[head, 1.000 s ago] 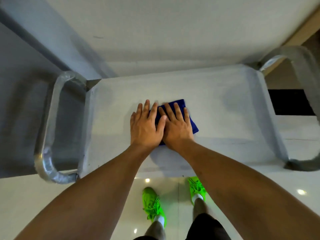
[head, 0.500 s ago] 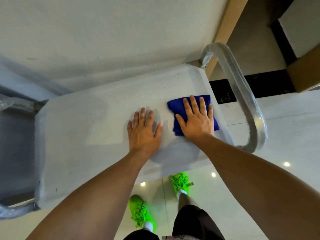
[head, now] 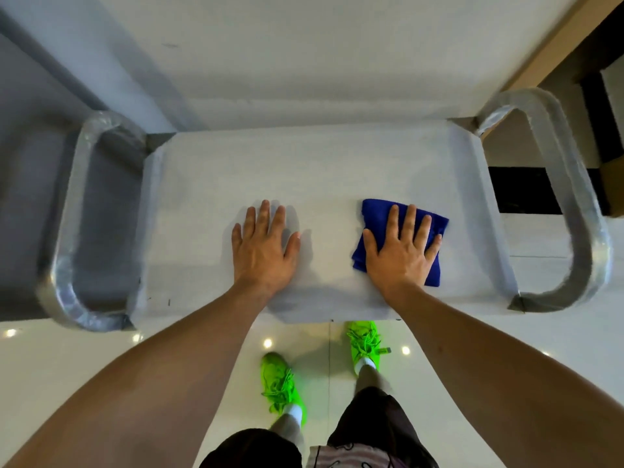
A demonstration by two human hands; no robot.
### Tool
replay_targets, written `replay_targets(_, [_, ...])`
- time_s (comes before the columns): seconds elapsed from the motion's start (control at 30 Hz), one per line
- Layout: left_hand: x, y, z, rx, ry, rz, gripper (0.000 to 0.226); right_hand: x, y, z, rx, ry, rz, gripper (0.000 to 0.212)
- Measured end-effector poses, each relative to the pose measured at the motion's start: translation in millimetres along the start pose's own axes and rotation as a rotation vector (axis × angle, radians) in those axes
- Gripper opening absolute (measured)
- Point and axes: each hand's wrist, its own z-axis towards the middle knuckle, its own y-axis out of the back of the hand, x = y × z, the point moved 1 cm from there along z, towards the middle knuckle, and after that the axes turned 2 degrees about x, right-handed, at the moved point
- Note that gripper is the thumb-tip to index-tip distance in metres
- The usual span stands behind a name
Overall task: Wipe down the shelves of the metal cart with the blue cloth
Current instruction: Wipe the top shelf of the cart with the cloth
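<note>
The right hand (head: 401, 255) lies flat, fingers spread, on the folded blue cloth (head: 371, 214), pressing it onto the top shelf (head: 320, 170) of the metal cart; it grips nothing, just bears down with the palm. A second ago both hands sat together near the middle of the shelf with the cloth under them; now the cloth is in the right-centre of the frame, well clear of the left hand (head: 265, 246), and near the right-hand edge of the shelf without quite touching the rim. The left hand rests open and flat on the bare metal at the middle of the frame, fingers apart, holding nothing, in much the same spot on the shelf as before, so it looks like a brace for the cart while the other arm sweeps. The curved cart handle (head: 570, 204) at the right side of the frame stands just beyond the cloth, and its twin (head: 67, 214) loops at the far left. From where I stand that reads as one stroke run out from the centre toward the right end, so the right half of the near strip has likely been covered. The far strip at the upper middle of the frame and the whole left half show no sign either way, and any lower shelves are hidden beneath this one. The bright green shoes (head: 283, 386) on the glossy floor at the bottom of the frame sit close to the cart's near edge. I judge the wiping to be early, with most of the surface left to do.
</note>
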Motion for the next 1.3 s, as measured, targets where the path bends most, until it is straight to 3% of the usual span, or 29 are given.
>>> replay_targets(0.37, [161,31,-58,-0.077,0.148,-0.018,0.067,173,-47,-63,0.041,0.26,-0.085,0.078])
replay_targets(0.7, [197,35,-83,-0.129,0.197,-0.109,0.068,268,-83,-161,0.103,0.549,-0.096,0.074])
replay_targets(1.0, [166,18,-86,-0.084,0.148,-0.078,0.068,216,-69,-161,0.088,0.763,-0.077,0.067])
replay_targets(1.3, [29,-10,-75,0.003,-0.028,-0.04,0.067,68,-41,-122,0.043,0.534,-0.027,0.067])
